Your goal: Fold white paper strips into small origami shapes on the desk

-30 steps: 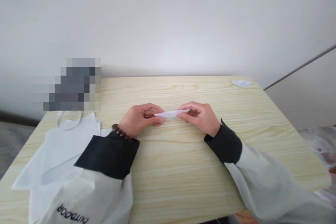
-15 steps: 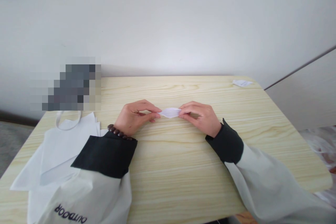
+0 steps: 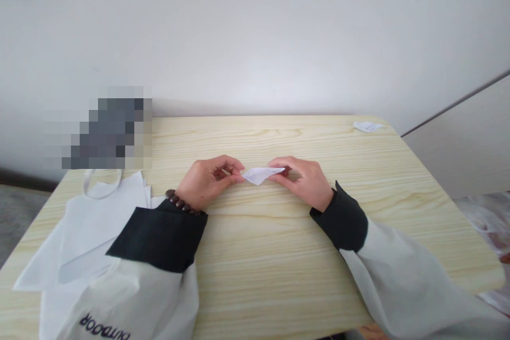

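A small folded piece of white paper [image 3: 258, 174], pointed at its ends, is held between my two hands over the middle of the table. My left hand [image 3: 206, 180] pinches its left tip with the thumb and a finger, while the index finger is raised a little above. On the other side, my right hand [image 3: 303, 178] has its thumb and fingers closed around the right part, whose tip shows in front of the fingers. The paper is slightly tilted, with its lower corner pointing towards me.
Several white paper sheets [image 3: 99, 223] lie overlapping at the left of the wood-grain table [image 3: 258, 276], with a white loop [image 3: 85, 183] on them. A pixelated dark object [image 3: 105, 135] stands behind. Another folded white paper piece [image 3: 366, 126] lies near the far right corner, close to the wall [image 3: 255, 37].
The folded paper has turned, its lower corner now dropping and its right tip showing in front of my right fingers. My left index finger has lifted off it. Both hands stay nearly in place.
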### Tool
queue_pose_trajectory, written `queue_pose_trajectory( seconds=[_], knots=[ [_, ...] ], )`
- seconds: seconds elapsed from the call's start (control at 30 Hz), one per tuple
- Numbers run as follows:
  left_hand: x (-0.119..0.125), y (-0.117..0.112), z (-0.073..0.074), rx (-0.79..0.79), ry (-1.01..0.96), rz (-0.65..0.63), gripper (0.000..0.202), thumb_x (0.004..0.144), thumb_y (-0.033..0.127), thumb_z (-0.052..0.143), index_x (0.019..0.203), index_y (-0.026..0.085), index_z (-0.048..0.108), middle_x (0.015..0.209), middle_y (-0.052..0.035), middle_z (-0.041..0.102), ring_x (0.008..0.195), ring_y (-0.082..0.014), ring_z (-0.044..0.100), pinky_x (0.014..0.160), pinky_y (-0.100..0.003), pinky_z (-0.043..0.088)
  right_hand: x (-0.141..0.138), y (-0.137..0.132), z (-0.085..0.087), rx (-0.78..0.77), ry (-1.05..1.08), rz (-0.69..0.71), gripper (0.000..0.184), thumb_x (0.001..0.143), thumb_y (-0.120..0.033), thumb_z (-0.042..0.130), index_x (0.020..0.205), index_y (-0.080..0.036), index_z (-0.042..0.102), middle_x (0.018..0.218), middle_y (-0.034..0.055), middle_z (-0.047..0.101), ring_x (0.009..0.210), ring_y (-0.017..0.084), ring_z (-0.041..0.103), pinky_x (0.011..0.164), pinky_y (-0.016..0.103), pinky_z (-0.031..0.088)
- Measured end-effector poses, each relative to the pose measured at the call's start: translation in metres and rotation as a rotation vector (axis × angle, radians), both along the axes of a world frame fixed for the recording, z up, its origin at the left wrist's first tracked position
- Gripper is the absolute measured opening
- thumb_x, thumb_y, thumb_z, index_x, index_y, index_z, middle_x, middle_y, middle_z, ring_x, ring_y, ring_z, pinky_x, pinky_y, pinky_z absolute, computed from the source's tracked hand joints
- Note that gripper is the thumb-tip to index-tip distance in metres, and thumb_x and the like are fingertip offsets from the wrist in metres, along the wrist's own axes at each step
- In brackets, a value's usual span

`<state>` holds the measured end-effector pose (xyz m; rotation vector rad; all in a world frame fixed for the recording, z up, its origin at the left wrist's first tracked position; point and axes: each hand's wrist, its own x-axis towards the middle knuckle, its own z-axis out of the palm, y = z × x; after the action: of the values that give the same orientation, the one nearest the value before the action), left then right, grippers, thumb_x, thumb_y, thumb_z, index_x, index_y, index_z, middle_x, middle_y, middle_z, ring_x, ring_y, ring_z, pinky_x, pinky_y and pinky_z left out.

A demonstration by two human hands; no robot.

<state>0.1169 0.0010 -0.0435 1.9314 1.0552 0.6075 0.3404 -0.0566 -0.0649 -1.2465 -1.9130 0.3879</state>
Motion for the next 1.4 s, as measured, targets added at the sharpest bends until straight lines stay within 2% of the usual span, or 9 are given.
queue_pose_trajectory(
  seconds=[0.1,0.2,0.33,0.47,0.53,0.77,0.97,1.17,1.4],
  knots=[
    [-0.001,0.003,0.0,0.092,-0.009,-0.04,0.02,0.075,0.038,0.061,0.079,0.019,0.064,0.078,-0.0029,0.067,0.068,-0.0145,0.06,0.062,-0.023,0.048,0.002,0.0,-0.001,-0.037,0.031,-0.067,0.018,0.078,-0.031,0.066,0.093,-0.021,0.064,0.089,0.002,0.07,0.066,0.012,0.064,0.067,0.024,0.052],
    [-0.001,0.004,0.0,0.198,-0.009,-0.105,0.019,0.08,0.034,0.055,0.08,0.018,0.065,0.086,-0.0049,0.064,0.074,-0.0145,0.059,0.063,-0.023,0.047,0.003,0.001,-0.001,-0.04,0.042,-0.081,0.014,0.078,-0.028,0.066,0.089,-0.02,0.064,0.08,0.0009,0.07,0.065,0.012,0.064,0.065,0.023,0.052],
    [0.001,0.001,-0.001,0.277,0.009,-0.109,0.019,0.08,0.031,0.055,0.089,0.016,0.064,0.092,-0.0062,0.058,0.067,-0.0114,0.054,0.056,-0.021,0.046,0.002,0.001,-0.001,0.015,0.008,-0.015,0.004,0.081,-0.024,0.063,0.083,-0.021,0.065,0.083,0.0014,0.071,0.073,0.013,0.065,0.069,0.024,0.052],
    [0.005,-0.001,-0.005,0.339,0.034,-0.082,0.019,0.08,0.031,0.057,0.091,0.017,0.063,0.089,-0.0038,0.054,0.055,-0.0067,0.045,0.052,-0.02,0.043,0.0,0.001,-0.002,0.093,-0.045,0.074,0.005,0.083,-0.019,0.06,0.083,-0.021,0.064,0.089,0.0034,0.071,0.082,0.014,0.065,0.077,0.026,0.052],
    [0.006,-0.002,-0.007,0.367,0.053,-0.086,0.019,0.08,0.03,0.057,0.093,0.018,0.063,0.088,-0.0028,0.051,0.055,-0.0068,0.044,0.051,-0.02,0.042,0.0,0.001,-0.002,0.111,-0.063,0.095,0.006,0.084,-0.018,0.058,0.084,-0.021,0.064,0.09,0.0038,0.071,0.083,0.014,0.065,0.078,0.027,0.051],
    [0.009,-0.005,-0.01,0.436,0.059,-0.099,0.016,0.081,0.026,0.057,0.092,0.017,0.064,0.098,-0.0056,0.047,0.074,-0.0117,0.052,0.069,-0.026,0.047,-0.001,0.002,-0.005,0.155,-0.114,0.168,0.01,0.083,-0.014,0.056,0.087,-0.02,0.063,0.09,0.0036,0.07,0.083,0.014,0.063,0.078,0.028,0.051],
    [0.009,-0.004,-0.013,0.464,0.11,-0.166,0.011,0.081,0.024,0.055,0.084,0.017,0.063,0.097,-0.0057,0.051,0.079,-0.014,0.054,0.07,-0.028,0.047,-0.006,-0.002,0.0,0.128,-0.132,0.085,0.009,0.083,-0.024,0.057,0.088,-0.018,0.062,0.084,0.0048,0.069,0.079,0.016,0.061,0.075,0.031,0.05],
    [0.009,-0.004,-0.015,0.522,0.137,-0.194,0.017,0.083,0.027,0.053,0.091,0.017,0.065,0.094,-0.0068,0.056,0.087,-0.0178,0.055,0.079,-0.032,0.047,-0.015,-0.004,0.004,0.092,-0.257,0.033,0.014,0.085,-0.024,0.053,0.092,-0.017,0.063,0.088,0.0048,0.068,0.083,0.018,0.058,0.08,0.034,0.046],
    [0.01,-0.005,-0.017,0.55,0.151,-0.195,0.019,0.084,0.03,0.053,0.091,0.018,0.066,0.09,-0.0062,0.059,0.085,-0.0179,0.055,0.078,-0.032,0.047,-0.02,-0.004,0.003,0.043,-0.342,-0.029,0.019,0.085,-0.025,0.052,0.094,-0.017,0.066,0.09,0.0066,0.063,0.086,0.02,0.054,0.08,0.035,0.044]
  ],
)
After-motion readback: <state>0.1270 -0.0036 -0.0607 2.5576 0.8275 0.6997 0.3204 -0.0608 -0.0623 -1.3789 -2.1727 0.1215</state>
